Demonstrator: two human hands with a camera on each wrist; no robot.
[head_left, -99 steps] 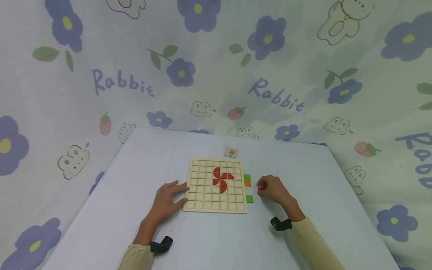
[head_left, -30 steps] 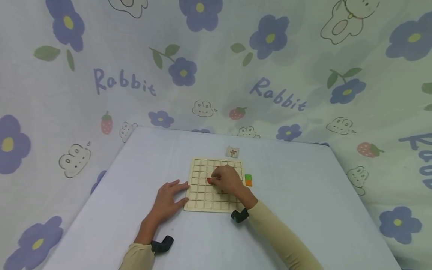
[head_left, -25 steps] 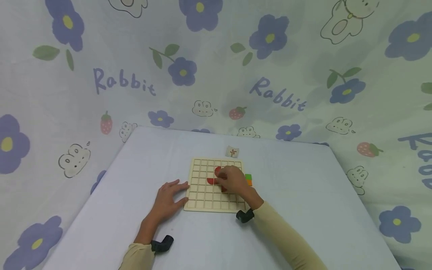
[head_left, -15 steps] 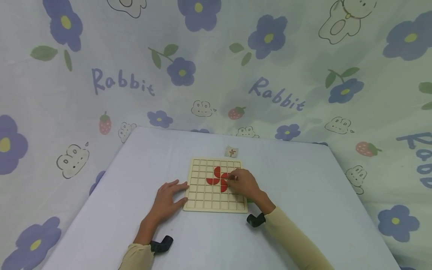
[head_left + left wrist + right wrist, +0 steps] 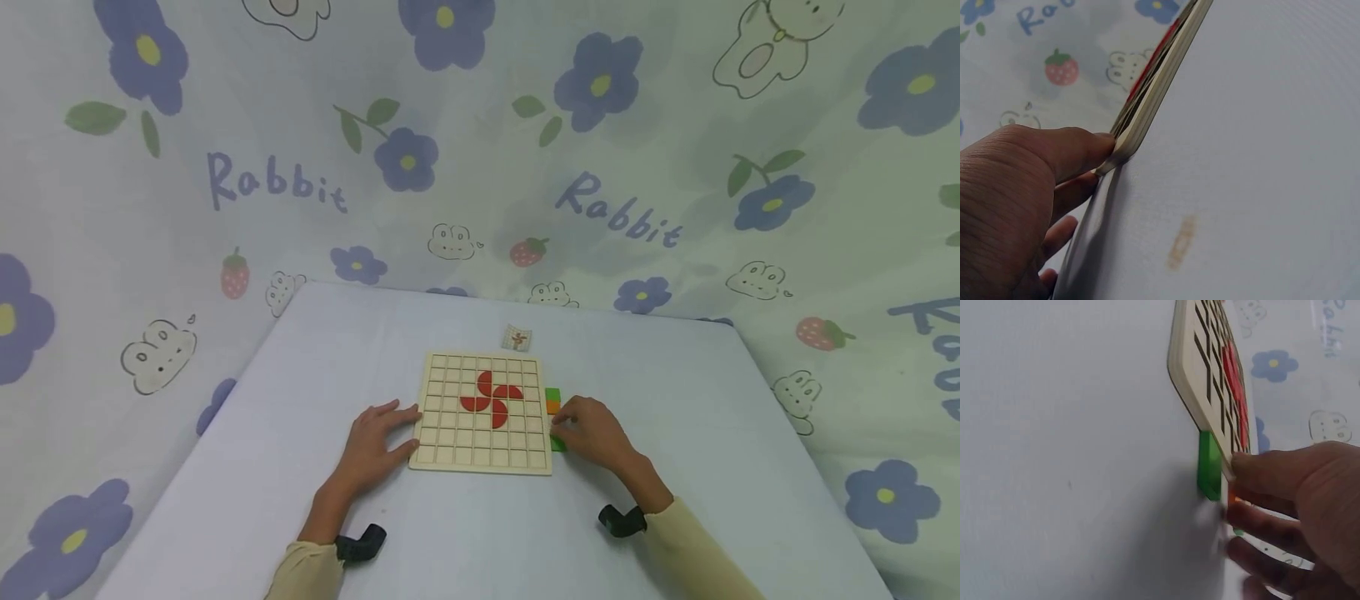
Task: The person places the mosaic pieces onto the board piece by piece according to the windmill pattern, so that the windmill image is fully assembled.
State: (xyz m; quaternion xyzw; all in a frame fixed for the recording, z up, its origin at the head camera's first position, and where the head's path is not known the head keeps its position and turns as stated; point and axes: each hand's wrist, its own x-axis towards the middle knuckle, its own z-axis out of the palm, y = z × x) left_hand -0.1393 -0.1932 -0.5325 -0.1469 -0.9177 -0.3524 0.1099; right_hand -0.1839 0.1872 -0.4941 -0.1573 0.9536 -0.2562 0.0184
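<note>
A square wooden grid board (image 5: 450,457) lies on the white table, with red pieces (image 5: 477,404) set in its cells as a pinwheel. My left hand (image 5: 370,446) rests at the board's left edge, thumb and fingers spread and touching it; the left wrist view shows the thumb (image 5: 1082,150) against the board's corner. At the right edge, my right hand (image 5: 595,433) hovers over a green tile (image 5: 558,443), partly covered by it. In the right wrist view, the fingers are parted from the thumb beside that green tile (image 5: 1210,465), and I see nothing held between them.
Another green tile (image 5: 552,394) and an orange tile (image 5: 553,407) touch each other along the board's right side. Behind the board lies a small card (image 5: 517,337) with a red pinwheel pattern. A printed cloth (image 5: 465,200) hangs at the back.
My right hand has placed a red semicircular-looking piece on the left of the pinwheel, then moved right, off the board, to the green tile. My left hand has stayed put.
</note>
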